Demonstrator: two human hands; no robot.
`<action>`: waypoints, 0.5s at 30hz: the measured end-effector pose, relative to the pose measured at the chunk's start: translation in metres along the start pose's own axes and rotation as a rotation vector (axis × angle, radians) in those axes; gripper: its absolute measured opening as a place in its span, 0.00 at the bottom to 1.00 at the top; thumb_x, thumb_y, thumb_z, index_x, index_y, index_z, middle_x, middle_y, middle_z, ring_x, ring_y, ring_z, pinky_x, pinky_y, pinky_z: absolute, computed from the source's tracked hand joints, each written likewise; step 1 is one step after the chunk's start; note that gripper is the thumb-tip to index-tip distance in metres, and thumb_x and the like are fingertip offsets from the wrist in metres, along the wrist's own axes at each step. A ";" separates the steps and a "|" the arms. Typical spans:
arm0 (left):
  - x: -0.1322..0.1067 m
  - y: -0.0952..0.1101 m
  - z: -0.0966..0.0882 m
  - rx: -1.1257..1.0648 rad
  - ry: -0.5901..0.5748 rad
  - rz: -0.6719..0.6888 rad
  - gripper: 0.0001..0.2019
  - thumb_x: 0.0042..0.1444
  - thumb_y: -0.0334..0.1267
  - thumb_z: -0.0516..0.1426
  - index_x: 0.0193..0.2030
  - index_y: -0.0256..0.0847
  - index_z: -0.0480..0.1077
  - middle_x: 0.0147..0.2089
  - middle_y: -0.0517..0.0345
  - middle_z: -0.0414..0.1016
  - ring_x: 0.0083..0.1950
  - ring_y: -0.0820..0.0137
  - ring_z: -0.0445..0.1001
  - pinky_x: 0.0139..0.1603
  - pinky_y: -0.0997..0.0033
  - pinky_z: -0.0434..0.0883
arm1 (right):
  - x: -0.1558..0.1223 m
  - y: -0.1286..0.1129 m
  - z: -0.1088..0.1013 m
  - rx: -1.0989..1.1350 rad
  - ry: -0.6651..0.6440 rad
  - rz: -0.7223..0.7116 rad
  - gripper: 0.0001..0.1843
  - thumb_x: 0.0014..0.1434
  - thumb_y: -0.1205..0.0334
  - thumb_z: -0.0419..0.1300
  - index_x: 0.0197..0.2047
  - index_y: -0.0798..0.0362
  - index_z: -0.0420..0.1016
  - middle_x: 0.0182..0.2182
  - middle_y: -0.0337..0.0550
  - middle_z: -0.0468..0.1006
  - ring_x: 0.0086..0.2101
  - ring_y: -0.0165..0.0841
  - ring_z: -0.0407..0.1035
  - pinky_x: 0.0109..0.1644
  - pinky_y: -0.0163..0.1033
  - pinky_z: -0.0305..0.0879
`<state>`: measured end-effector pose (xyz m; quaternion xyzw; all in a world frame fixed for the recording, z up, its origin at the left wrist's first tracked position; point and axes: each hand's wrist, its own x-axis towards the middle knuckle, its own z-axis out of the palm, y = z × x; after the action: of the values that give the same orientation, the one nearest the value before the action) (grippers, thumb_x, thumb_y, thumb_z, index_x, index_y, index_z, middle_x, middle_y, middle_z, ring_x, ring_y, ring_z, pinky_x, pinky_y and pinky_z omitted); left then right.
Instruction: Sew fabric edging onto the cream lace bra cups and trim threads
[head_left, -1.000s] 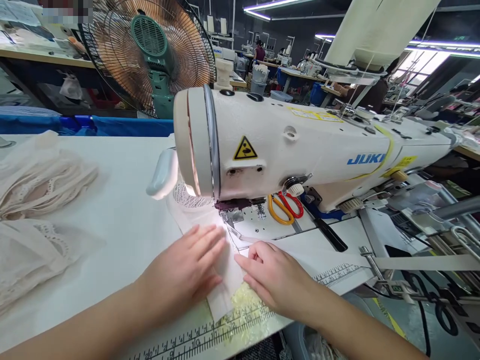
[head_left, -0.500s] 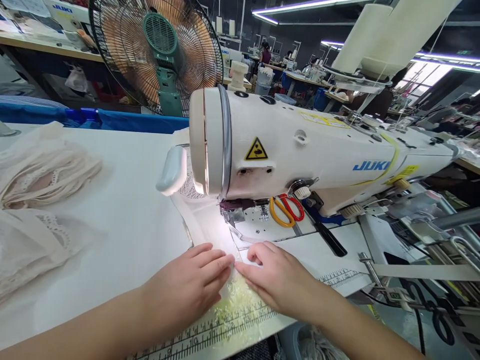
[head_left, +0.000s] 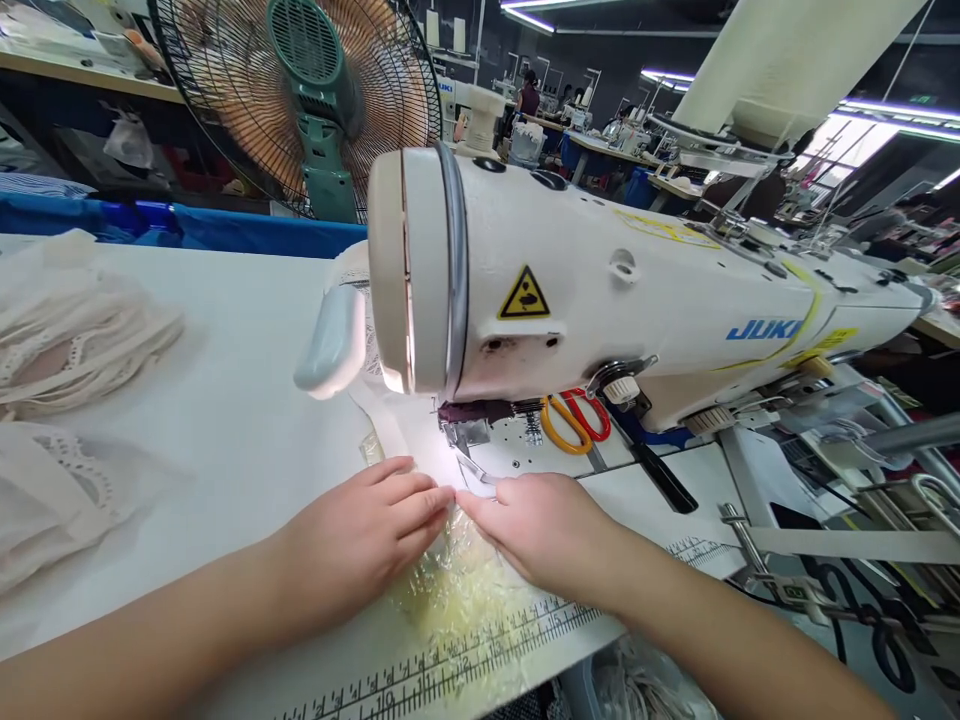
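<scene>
My left hand (head_left: pixel 364 535) lies flat on the white table, fingers together, pressing a strip of white fabric (head_left: pixel 401 425) that runs toward the needle. My right hand (head_left: pixel 536 525) lies beside it, fingertips meeting the left hand's just in front of the presser foot (head_left: pixel 466 437). The white sewing machine (head_left: pixel 600 300) stands right behind both hands, its lamp lighting the fabric. White lace (head_left: pixel 367 330) shows behind the machine's head. Little of the fabric shows in front of my fingers.
Piles of cream lace pieces (head_left: pixel 67 340) lie at the left of the table. Orange and red scissors (head_left: pixel 574 420) rest on the machine bed. A ruler tape (head_left: pixel 450 665) runs along the table's front edge. A green fan (head_left: pixel 300 100) stands behind. Other workstations fill the background.
The fabric strip has travelled away from me under the presser foot, and both hands have slid forward with it, closer to the needle. The worn yellowish patch near the ruler now lies uncovered.
</scene>
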<state>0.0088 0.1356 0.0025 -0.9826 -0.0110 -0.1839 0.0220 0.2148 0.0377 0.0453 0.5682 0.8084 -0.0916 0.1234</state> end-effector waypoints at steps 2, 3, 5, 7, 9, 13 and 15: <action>-0.001 -0.005 0.003 0.006 -0.019 -0.010 0.23 0.70 0.29 0.40 0.50 0.44 0.76 0.52 0.59 0.80 0.49 0.64 0.74 0.62 0.55 0.65 | 0.003 -0.001 -0.004 -0.026 -0.031 0.014 0.31 0.63 0.65 0.55 0.69 0.46 0.58 0.30 0.44 0.77 0.28 0.35 0.68 0.24 0.37 0.44; -0.001 -0.007 0.004 0.012 -0.029 -0.016 0.23 0.70 0.29 0.40 0.51 0.45 0.76 0.53 0.59 0.80 0.50 0.65 0.74 0.63 0.55 0.64 | 0.004 -0.001 -0.006 -0.040 -0.048 0.021 0.32 0.63 0.65 0.55 0.69 0.46 0.57 0.30 0.44 0.77 0.27 0.36 0.69 0.24 0.37 0.45; -0.001 -0.013 0.005 0.023 -0.034 -0.026 0.23 0.70 0.30 0.40 0.51 0.46 0.76 0.54 0.59 0.79 0.50 0.65 0.74 0.63 0.56 0.64 | 0.008 -0.002 -0.010 -0.060 -0.083 0.038 0.33 0.62 0.66 0.55 0.70 0.47 0.56 0.30 0.45 0.78 0.27 0.37 0.70 0.23 0.37 0.47; 0.000 -0.018 0.005 0.034 -0.024 -0.019 0.23 0.70 0.31 0.40 0.50 0.46 0.77 0.54 0.59 0.79 0.49 0.65 0.74 0.63 0.57 0.64 | 0.011 -0.004 -0.015 -0.068 -0.113 0.056 0.35 0.61 0.69 0.55 0.70 0.49 0.55 0.29 0.46 0.79 0.26 0.37 0.71 0.23 0.37 0.50; 0.002 -0.023 0.003 0.051 -0.003 0.001 0.23 0.70 0.30 0.41 0.48 0.45 0.77 0.54 0.59 0.79 0.49 0.65 0.74 0.62 0.58 0.64 | 0.015 -0.006 -0.022 -0.064 -0.160 0.078 0.36 0.60 0.70 0.55 0.71 0.52 0.53 0.30 0.48 0.79 0.27 0.37 0.72 0.23 0.37 0.52; 0.007 -0.032 -0.004 0.102 0.025 0.066 0.21 0.70 0.29 0.42 0.47 0.42 0.78 0.51 0.60 0.81 0.47 0.66 0.75 0.60 0.62 0.64 | 0.024 -0.013 -0.036 -0.058 -0.307 0.131 0.45 0.56 0.70 0.59 0.73 0.57 0.45 0.31 0.50 0.80 0.28 0.38 0.73 0.25 0.36 0.56; 0.010 -0.037 -0.007 0.128 0.041 0.089 0.21 0.70 0.29 0.43 0.45 0.41 0.78 0.49 0.61 0.81 0.46 0.67 0.75 0.60 0.63 0.63 | 0.029 -0.016 -0.040 -0.058 -0.353 0.155 0.50 0.53 0.69 0.63 0.74 0.58 0.42 0.30 0.49 0.80 0.28 0.38 0.73 0.25 0.36 0.58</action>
<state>0.0146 0.1721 0.0140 -0.9747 0.0215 -0.2018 0.0933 0.1863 0.0695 0.0752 0.6001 0.7303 -0.1565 0.2865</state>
